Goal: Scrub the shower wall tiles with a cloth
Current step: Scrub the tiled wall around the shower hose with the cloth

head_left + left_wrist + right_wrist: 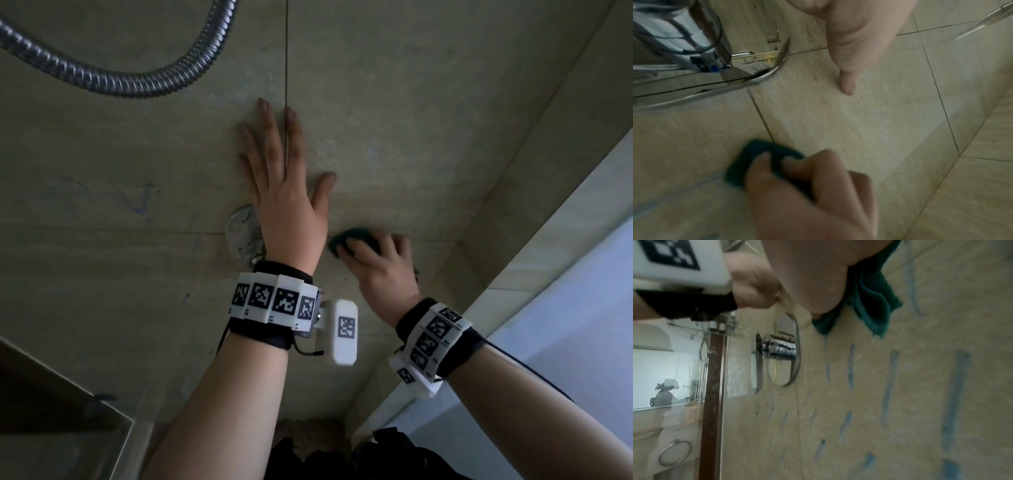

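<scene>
The person's forearms come up from the bottom of the head view. Beyond them the beige tiled wall (394, 102) fills the frame. The left hand (284, 192) lies flat on it, fingers straight and spread across a grout line, bracing. Just beside its heel, the right hand (380, 263) curls over a folded teal cloth (356, 236) pressed to the tile. Blue streaks (955, 399) remain beside the chrome valve handle (781, 348); firm overlapping strokes toward them should work best.

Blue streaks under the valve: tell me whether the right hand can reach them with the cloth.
Probably yes. The right hand grips the cloth against the tiles, and the blue streaks lie on open wall nearby.
</scene>
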